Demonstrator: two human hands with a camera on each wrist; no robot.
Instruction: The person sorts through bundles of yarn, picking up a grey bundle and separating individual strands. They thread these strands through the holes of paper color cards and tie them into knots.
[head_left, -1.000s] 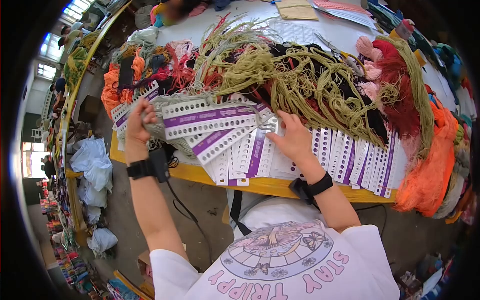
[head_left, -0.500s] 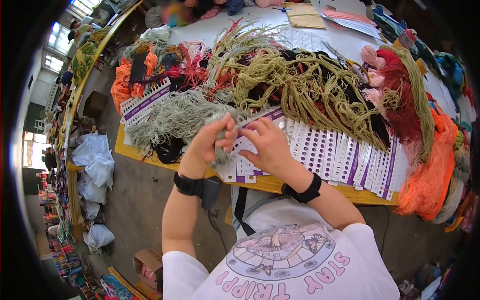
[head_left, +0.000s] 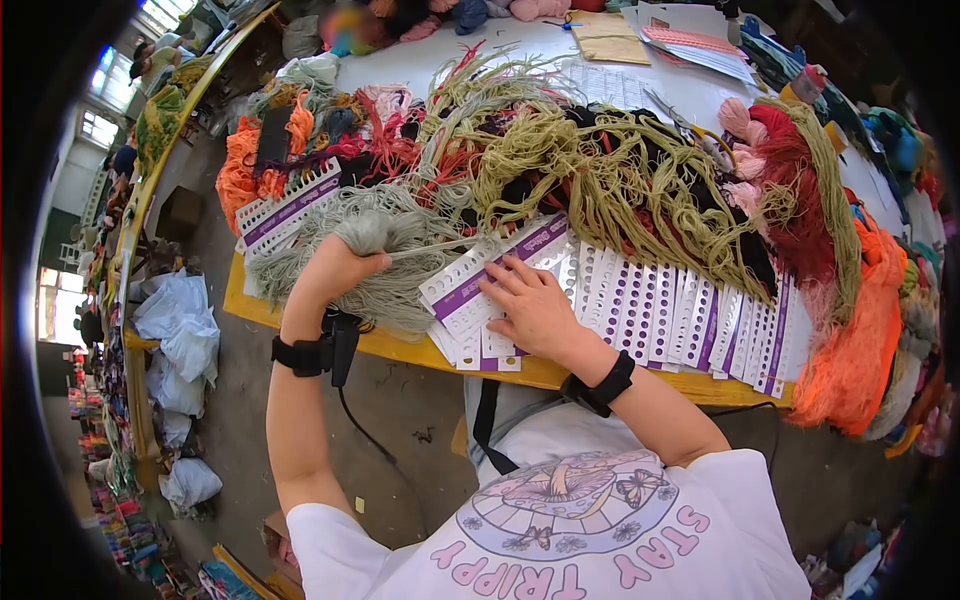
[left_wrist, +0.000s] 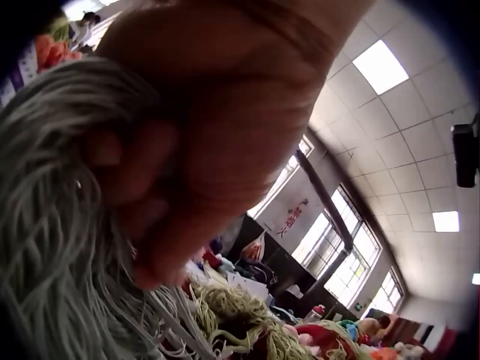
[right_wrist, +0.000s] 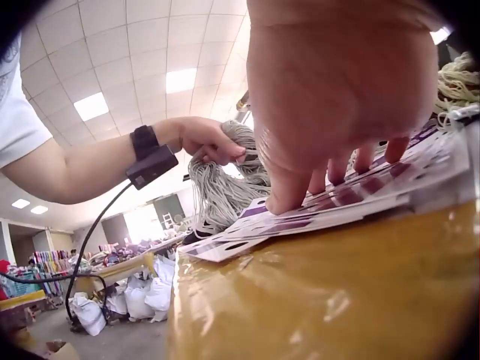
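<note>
My left hand [head_left: 345, 268] grips a bundle of grey-green thread [head_left: 370, 232], and the loops bulge out above the fist. In the left wrist view the thread [left_wrist: 45, 210] hangs past the curled fingers. A few strands stretch from this hand rightward over the cards. White and purple punched cards [head_left: 462, 295] lie at the table's front edge. On them rests my right hand [head_left: 535, 310], its fingers spread and fairly straight. The right wrist view shows its fingertips on the top card [right_wrist: 352, 199].
Olive thread [head_left: 620, 190] is heaped behind the cards, with scissors [head_left: 690, 120] beyond. More punched cards [head_left: 290, 210] lie at the left. Orange thread [head_left: 860, 320] hangs over the right end of the yellow table edge [head_left: 400, 345]. White bags [head_left: 180, 320] stand on the floor.
Half a second ago my hands were close together over the cards. Since then the left hand has gone left with the grey-green thread, and the right hand has settled on the cards.
</note>
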